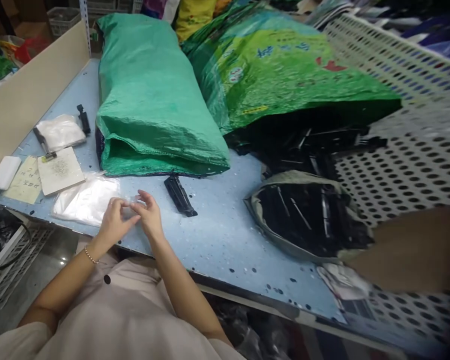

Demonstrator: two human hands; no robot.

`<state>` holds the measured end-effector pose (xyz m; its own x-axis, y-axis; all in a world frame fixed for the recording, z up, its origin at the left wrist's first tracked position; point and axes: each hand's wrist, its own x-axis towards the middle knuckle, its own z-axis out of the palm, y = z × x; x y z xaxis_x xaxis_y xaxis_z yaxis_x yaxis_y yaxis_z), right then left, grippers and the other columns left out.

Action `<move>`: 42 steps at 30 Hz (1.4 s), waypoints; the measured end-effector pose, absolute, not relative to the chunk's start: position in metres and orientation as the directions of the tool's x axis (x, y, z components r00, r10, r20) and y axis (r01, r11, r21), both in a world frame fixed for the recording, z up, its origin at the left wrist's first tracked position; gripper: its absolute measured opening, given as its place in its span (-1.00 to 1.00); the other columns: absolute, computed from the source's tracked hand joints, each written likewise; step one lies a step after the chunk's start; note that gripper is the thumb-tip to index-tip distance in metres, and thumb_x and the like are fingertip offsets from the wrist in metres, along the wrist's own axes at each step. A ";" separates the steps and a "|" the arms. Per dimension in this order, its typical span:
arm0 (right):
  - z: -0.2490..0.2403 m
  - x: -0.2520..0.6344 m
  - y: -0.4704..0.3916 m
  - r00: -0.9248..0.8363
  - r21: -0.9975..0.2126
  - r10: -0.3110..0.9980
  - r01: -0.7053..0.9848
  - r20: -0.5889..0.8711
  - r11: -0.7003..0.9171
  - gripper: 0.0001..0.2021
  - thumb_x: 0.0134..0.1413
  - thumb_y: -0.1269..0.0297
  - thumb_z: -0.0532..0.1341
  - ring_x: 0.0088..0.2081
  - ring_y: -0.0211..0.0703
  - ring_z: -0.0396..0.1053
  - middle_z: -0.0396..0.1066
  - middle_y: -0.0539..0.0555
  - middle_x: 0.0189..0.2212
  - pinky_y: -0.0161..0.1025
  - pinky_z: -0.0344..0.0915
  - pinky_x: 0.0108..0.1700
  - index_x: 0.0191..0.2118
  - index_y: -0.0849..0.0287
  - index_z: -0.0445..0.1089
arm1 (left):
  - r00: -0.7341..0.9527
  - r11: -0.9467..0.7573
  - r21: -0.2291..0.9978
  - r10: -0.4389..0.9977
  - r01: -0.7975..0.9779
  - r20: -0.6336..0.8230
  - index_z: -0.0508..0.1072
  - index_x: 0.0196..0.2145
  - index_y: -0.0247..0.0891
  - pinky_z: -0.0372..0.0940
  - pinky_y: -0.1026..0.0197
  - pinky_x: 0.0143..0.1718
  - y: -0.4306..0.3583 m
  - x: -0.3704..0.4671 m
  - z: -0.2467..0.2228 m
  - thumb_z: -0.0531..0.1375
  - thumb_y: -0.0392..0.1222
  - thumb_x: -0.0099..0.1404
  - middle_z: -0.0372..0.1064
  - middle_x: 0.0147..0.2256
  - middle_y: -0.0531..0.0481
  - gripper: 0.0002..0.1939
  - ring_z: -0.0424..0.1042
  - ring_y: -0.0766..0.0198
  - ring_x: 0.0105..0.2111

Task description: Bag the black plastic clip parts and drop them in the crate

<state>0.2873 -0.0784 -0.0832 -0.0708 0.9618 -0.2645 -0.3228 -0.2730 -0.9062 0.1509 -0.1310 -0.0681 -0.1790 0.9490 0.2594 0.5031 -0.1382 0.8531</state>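
My left hand (115, 219) is above the blue table's near edge, its fingers closed on the edge of a clear plastic bag (128, 211). Facing it, my right hand (148, 214) pinches the same thin bag with thumb and fingertips; the film is faint and slightly blurred. Under and beside my left hand lies a pile of clear plastic bags (84, 201). A black plastic part (180, 196), long and narrow, rests on the table just right of my right hand.
A green woven sack (153, 100) lies behind my hands. Black parts spill from a printed green sack (270, 75); more fill an open grey-green bag (303, 215) at right. White perforated crates (408, 185) border that side. A paper note (24, 180), square card (61, 171) and white box (4, 173) lie left.
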 end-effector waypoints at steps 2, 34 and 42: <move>-0.088 0.286 -0.077 -0.071 -0.891 0.961 -0.361 -0.268 -0.276 -0.44 -0.31 0.23 0.49 -0.32 -0.29 0.36 0.35 0.00 -0.18 -0.20 0.37 -0.14 -0.06 0.08 0.41 | -0.145 -0.082 0.910 0.978 0.405 0.153 0.35 -0.30 -0.23 0.32 0.21 -0.26 -0.124 0.160 -0.078 0.27 -0.18 0.24 0.28 -0.29 -0.01 -0.84 0.34 0.26 -0.30; -0.077 0.410 -0.009 -0.231 -0.457 0.973 0.863 0.017 0.213 -0.62 0.14 0.40 0.13 0.10 0.28 0.15 0.25 0.30 0.17 0.25 0.15 0.12 0.05 0.13 0.50 | 0.035 -0.279 0.665 0.934 0.693 0.355 0.55 -0.09 -0.19 0.40 0.08 0.01 -0.091 0.139 -0.062 0.13 -0.26 0.34 0.49 -0.13 -0.09 -0.75 0.48 0.15 -0.10; -0.084 0.432 -0.076 -0.088 -0.506 0.994 0.856 0.065 0.108 -0.54 0.13 0.33 0.14 0.13 0.25 0.19 0.23 0.38 0.12 0.19 0.20 0.13 0.16 0.26 0.36 | 0.142 -0.316 0.636 0.940 0.704 0.311 0.51 -0.02 -0.21 0.40 0.15 -0.07 -0.090 0.146 -0.065 0.10 -0.35 0.34 0.44 -0.13 -0.09 -0.68 0.46 0.19 -0.15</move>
<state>0.4315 -0.0765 -0.0835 -0.0878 0.9940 0.0646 0.8558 0.1084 -0.5058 0.1462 -0.0904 -0.0649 0.1416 0.9399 0.3107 0.7039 -0.3163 0.6360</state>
